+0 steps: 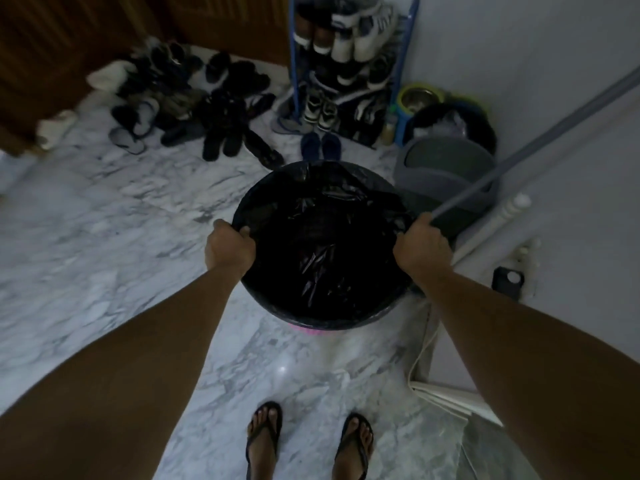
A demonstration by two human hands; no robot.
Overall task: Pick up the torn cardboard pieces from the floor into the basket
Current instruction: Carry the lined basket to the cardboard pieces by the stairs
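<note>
The bag-lined basket (323, 247) was gripped between the left hand (229, 247) and right hand (421, 244), both closed on opposite rim edges, presumably for carrying to cardboard pieces not seen nearby.

The basket (325, 317) is sitting on the floor (104, 237) just ahead of the person's feet (308, 441), with a liner bag (322, 258) lying inside it. The left hand (228, 245) is gripping the basket's left rim, the right hand (420, 245) its right rim. Behind the basket a shoe rack (346, 64) is standing; loose shoes (194, 109) are lying behind and left of it. A lidded bin (446, 171) is sitting just behind and right of the basket.
</note>
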